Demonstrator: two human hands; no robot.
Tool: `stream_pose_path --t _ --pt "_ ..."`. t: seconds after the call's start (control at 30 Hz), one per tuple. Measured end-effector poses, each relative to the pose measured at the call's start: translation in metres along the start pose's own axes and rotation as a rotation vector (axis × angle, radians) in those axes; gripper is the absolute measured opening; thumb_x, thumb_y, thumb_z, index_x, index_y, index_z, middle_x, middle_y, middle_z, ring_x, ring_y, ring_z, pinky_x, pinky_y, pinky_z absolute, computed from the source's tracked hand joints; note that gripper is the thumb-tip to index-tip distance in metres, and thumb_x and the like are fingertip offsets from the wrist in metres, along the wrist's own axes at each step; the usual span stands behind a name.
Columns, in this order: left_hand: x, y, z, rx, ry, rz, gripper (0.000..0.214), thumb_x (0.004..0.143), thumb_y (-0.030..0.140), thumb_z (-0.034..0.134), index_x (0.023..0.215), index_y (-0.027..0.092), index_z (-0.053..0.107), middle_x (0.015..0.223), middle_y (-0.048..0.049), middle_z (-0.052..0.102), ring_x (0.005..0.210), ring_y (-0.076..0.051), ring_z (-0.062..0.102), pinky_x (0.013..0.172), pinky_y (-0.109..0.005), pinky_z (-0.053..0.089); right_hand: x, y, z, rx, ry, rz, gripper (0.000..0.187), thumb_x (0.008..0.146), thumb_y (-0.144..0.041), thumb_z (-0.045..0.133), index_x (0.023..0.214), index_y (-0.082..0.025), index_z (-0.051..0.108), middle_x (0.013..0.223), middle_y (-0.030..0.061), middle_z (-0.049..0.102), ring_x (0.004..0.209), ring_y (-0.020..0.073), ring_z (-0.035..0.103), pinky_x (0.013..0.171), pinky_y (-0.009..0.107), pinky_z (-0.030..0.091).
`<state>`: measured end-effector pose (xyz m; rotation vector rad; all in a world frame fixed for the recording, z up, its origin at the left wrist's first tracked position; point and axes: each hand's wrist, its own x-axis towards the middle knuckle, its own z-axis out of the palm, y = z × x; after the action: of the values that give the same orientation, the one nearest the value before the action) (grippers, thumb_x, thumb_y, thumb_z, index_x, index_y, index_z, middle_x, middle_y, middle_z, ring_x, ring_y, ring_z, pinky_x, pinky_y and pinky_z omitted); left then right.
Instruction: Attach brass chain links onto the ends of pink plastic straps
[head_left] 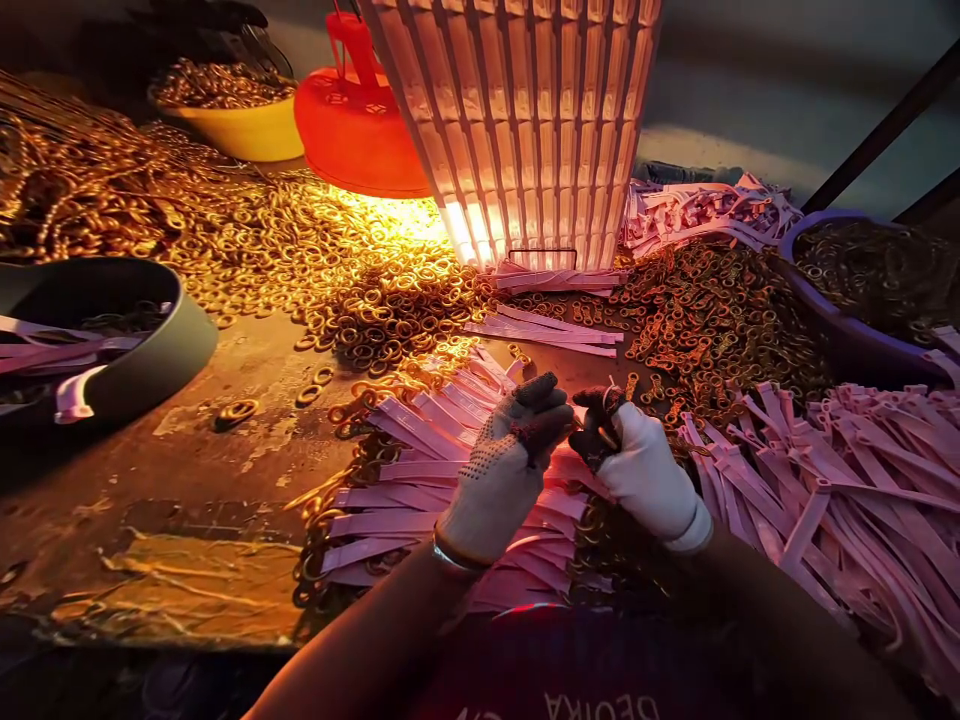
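Note:
My left hand (501, 470), in a white glove with dark fingertips, has its fingers curled together above a layer of pink straps (420, 470). Facing it, a short gap away, my right hand (641, 465) in a similar glove is closed in a pinch. Something small and pale pokes up by its fingers, and what either hand grips is too hidden to name. Brass-coloured rings and links (352, 400) sit at the ends of the straps beneath. A few more pink straps (555, 328) lie flat just beyond my hands.
A red lamp (360, 135) lights a wide heap of brass rings (390, 320). Behind my hands leans a tall ribbed translucent panel (525, 130). Small metal links (720, 320) and pink straps (840, 480) pile up at right, near a purple tub (795, 270). A grey-green basin (180, 340) stands left.

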<state>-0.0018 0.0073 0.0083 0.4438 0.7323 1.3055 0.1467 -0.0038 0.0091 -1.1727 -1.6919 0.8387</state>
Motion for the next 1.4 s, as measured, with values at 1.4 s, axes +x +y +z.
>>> stream_pose_path --t 1.4 --pt "-0.028 0.016 0.0 0.459 -0.339 -0.026 0.026 0.086 0.027 0.068 0.109 0.017 0.063 0.093 -0.0074 0.069 0.066 -0.016 0.064 0.056 -0.028 0.053 -0.011 -0.011 -0.024 0.351 0.078 0.188 0.029 0.079 -0.034 0.077 0.102 -0.02 0.066 0.088 0.0015 0.067 0.078 0.0149 0.061 0.069 0.027 0.053"
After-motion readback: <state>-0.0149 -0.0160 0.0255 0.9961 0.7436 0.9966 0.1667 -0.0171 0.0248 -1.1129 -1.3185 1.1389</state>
